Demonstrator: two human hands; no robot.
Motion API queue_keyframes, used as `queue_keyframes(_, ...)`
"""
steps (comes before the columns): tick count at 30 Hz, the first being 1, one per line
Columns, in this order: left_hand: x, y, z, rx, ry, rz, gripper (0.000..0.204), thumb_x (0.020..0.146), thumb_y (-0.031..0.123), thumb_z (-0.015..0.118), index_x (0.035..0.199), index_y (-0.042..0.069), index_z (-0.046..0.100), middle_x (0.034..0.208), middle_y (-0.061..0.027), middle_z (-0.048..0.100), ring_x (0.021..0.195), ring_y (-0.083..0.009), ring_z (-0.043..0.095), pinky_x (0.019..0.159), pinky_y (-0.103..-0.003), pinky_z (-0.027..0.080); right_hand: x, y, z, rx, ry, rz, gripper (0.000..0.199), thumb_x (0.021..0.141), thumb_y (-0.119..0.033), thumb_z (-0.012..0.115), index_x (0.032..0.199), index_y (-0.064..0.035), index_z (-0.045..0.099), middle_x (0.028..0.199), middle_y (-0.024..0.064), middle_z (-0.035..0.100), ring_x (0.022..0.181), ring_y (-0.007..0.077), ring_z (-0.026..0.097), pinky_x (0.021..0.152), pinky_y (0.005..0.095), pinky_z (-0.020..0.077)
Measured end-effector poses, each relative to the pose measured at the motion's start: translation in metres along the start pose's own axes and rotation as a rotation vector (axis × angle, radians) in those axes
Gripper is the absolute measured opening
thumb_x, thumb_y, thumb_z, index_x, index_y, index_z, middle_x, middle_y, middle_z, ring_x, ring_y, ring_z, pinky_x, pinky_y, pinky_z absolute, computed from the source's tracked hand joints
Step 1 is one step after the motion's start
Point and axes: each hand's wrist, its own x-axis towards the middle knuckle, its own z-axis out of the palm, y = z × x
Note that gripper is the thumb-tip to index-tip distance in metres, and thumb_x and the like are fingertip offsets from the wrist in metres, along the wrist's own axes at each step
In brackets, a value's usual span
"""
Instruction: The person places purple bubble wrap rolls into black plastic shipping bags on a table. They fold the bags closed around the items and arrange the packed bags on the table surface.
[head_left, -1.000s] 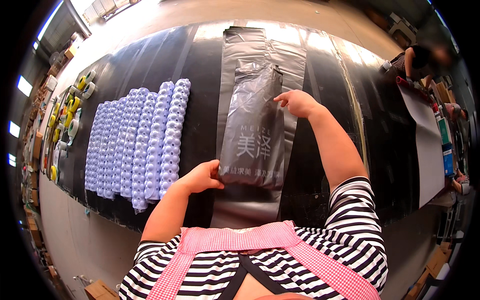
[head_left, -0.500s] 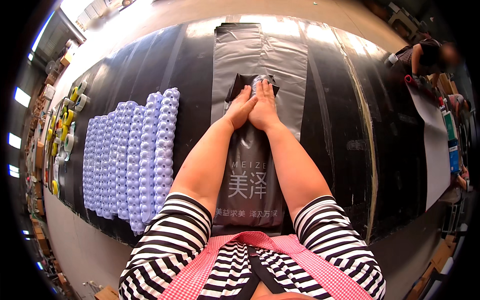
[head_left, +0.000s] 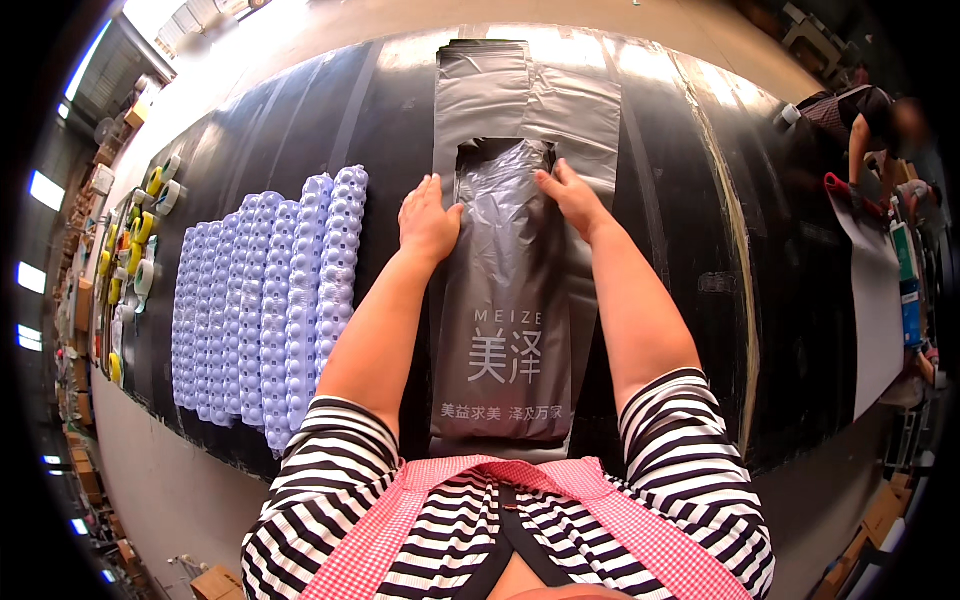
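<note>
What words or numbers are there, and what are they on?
I won't copy out print, but here's where it stands:
Dark bag: a line of small pale Latin capitals.
Dark bag: two big pale Chinese characters.
Dark bag: a row of smaller Chinese characters below.
Blue item, far right: any print too small to read.

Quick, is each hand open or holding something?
Left hand: open, by the left edge of the dark gray plastic bag.
Right hand: at its upper right edge; grip can't be told.

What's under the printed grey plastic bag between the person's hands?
Beyond the far end of the bag and along its right side, layered grey plastic shows on the black table. What it covers directly is hidden.
</note>
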Motion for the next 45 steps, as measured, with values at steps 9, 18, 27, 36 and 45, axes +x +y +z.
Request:
queue_keyframes(9, -0.12, 0.043, -0.016, -0.92, -0.327, -0.157, 0.068, 0.079, 0.017, 0.076, 0.139, 0.004, 0.047, 0.136, -0.0185, 0.052, 0.125, -0.0282, 0.052, 0.104, -0.036, 0.041, -0.032, -0.025, 0.061, -0.32, 0.198, 0.145, 0.11, 0.056, -0.06, 0.085, 0.125, 0.0165, 0.046, 0.122, 0.0319, 0.058, 0.115, 0.0359, 0.061, 0.094, 0.0361, 0.0501)
queue_keyframes(18, -0.159, 0.057, -0.042, -1.227, -0.362, 0.071, 0.049, 0.094, 0.017, 0.065, 0.138, 0.008, 0.045, 0.136, -0.0093, 0.052, 0.123, -0.0187, 0.049, 0.104, -0.036, 0.041, -0.089, -0.028, -0.002, 0.825, -0.474, 0.115, 0.033, 0.087, -0.026, 0.066, 0.108, -0.0008, 0.061, 0.09, 0.014, 0.07, 0.073, 0.0254, 0.07, 0.064, 0.04, 0.059)
queue_keyframes(27, -0.209, 0.149, 0.036, -1.361, -0.815, 0.049, 0.083, 0.085, 0.023, 0.076, 0.148, 0.002, 0.026, 0.141, -0.0161, 0.048, 0.128, -0.0251, 0.049, 0.108, -0.038, 0.038, -0.114, 0.031, -0.107, 0.898, 0.034, -0.006, 0.041, 0.093, -0.029, 0.054, 0.124, -0.0037, 0.058, 0.114, 0.0141, 0.065, 0.101, 0.0237, 0.064, 0.082, 0.0388, 0.0534)
queue_keyframes(36, -0.233, 0.149, 0.029, -0.485, -0.59, 0.322, 0.048, 0.084, 0.022, 0.073, 0.127, 0.007, 0.06, 0.12, -0.014, 0.063, 0.095, -0.0263, 0.065, 0.088, -0.037, 0.051, -0.226, 0.076, -0.236, 0.24, 0.357, 0.26, 0.042, 0.097, -0.024, 0.051, 0.136, -0.0074, 0.051, 0.122, 0.0087, 0.059, 0.112, 0.0216, 0.057, 0.091, 0.0441, 0.0475)
queue_keyframes(45, -0.24, -0.027, -0.045, -0.47, -0.266, -0.178, 0.038, 0.084, 0.019, 0.073, 0.117, 0.001, 0.063, 0.113, -0.0138, 0.062, 0.098, -0.022, 0.064, 0.087, -0.034, 0.052, -0.248, 0.012, -0.055, -0.284, 0.062, -0.11, 0.068, 0.083, -0.03, 0.073, 0.139, -0.0012, 0.047, 0.145, 0.0227, 0.043, 0.137, 0.0343, 0.04, 0.111, 0.0406, 0.0353)
